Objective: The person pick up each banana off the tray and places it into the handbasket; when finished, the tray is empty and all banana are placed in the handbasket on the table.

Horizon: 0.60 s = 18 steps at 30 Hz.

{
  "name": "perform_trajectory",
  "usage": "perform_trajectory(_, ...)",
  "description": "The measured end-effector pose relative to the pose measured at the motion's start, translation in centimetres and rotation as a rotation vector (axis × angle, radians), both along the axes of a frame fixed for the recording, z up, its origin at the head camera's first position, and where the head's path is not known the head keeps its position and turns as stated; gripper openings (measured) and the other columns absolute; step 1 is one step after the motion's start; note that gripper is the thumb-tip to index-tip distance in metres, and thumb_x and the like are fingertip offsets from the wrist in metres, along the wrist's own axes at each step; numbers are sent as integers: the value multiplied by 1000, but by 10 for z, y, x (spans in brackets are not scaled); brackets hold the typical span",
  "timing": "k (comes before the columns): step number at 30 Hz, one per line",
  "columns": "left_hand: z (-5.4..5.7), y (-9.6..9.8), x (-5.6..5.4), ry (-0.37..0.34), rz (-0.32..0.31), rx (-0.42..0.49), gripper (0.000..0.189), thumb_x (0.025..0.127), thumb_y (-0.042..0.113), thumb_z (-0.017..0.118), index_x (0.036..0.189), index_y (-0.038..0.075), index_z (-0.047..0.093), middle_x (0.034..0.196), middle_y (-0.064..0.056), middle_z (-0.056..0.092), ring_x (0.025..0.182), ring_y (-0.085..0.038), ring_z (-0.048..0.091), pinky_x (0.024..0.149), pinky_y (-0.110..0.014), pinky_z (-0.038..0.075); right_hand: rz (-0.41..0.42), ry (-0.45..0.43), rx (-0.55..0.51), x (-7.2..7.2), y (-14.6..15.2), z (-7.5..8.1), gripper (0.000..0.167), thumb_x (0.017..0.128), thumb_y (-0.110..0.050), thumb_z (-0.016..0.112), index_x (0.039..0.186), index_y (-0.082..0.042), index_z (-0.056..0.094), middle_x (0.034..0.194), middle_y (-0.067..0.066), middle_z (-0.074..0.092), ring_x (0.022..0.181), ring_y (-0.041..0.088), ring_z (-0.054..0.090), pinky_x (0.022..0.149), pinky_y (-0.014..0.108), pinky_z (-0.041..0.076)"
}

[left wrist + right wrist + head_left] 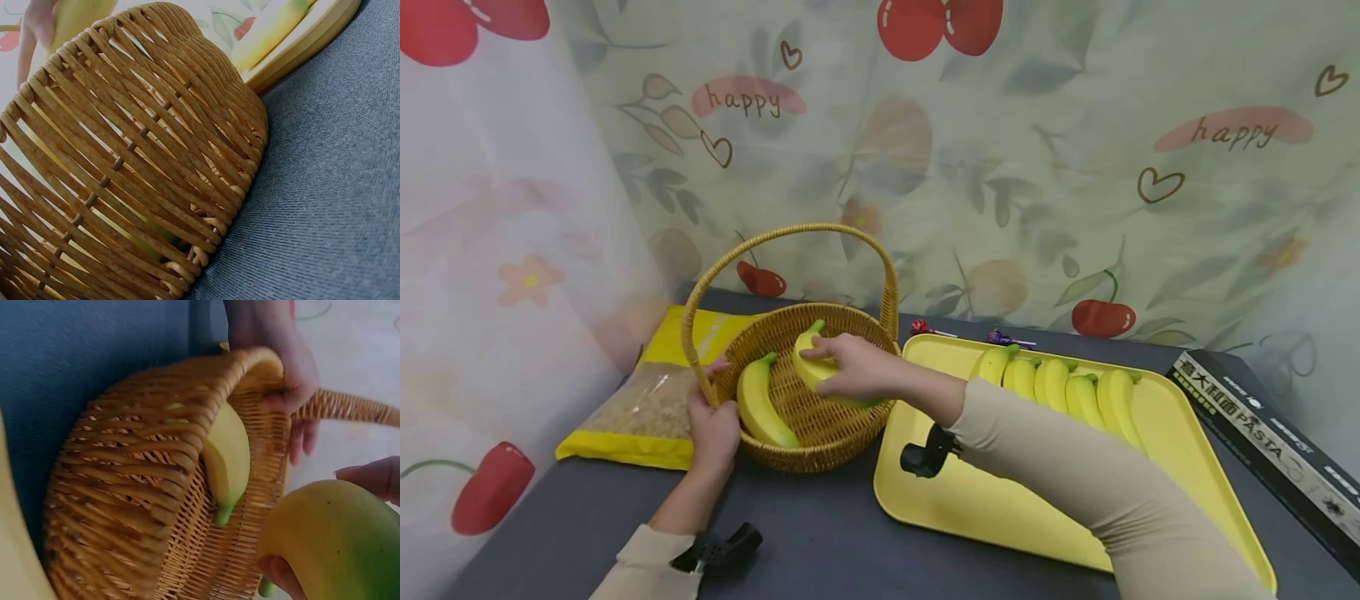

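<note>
A wicker basket (820, 457) with a tall arched handle stands at the left of the table. My left hand (713, 425) grips its left side, where the handle meets the rim. One banana (758, 404) lies inside, against the basket's left wall. Over the basket's opening, my right hand (859, 368) holds a second banana (808, 354) between thumb and fingers. In the right wrist view that held banana (331, 531) shows close up, and the left hand (290, 375) is wrapped over the rim.
Several bananas (1051, 383) lie in a row on a yellow tray (1000, 508) at right, partly behind the right forearm. A yellow bag (640, 400) lies left of the basket. Lollipops (928, 327) sit behind the tray, and a black pasta box (1262, 442) beside it.
</note>
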<state>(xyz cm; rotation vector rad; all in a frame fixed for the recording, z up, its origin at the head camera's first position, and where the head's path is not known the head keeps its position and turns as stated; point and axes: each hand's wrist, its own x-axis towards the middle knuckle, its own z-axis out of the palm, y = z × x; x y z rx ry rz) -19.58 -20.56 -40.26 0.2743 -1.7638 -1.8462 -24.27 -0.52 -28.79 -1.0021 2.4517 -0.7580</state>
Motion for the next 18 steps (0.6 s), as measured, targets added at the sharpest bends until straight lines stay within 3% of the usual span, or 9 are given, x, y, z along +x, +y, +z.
perform_trajectory(7,0,-1,-1,-3,3,-3,50,72,-20,29,118,-7,45,139,-14,44,135,-19,32,111,-35,23,40,-86,-4,-23,-25,-9,54,83,-9,60,135,-5,47,139,13,48,64,11,38,57,19,33)
perform_trajectory(14,-1,-2,-1,-1,2,5,50,72,-20,30,118,-6,44,139,-14,45,135,-18,33,111,-35,23,33,-168,0,-37,-44,-21,55,81,-7,58,135,-4,46,120,14,60,50,10,31,50,20,31)
perform_trajectory(18,-1,-1,-2,6,6,0,51,71,-21,30,118,-7,44,138,-16,45,135,-18,33,110,-35,24,34,-225,15,-42,-53,-20,54,81,-7,57,134,-3,47,130,12,56,50,8,33,50,20,32)
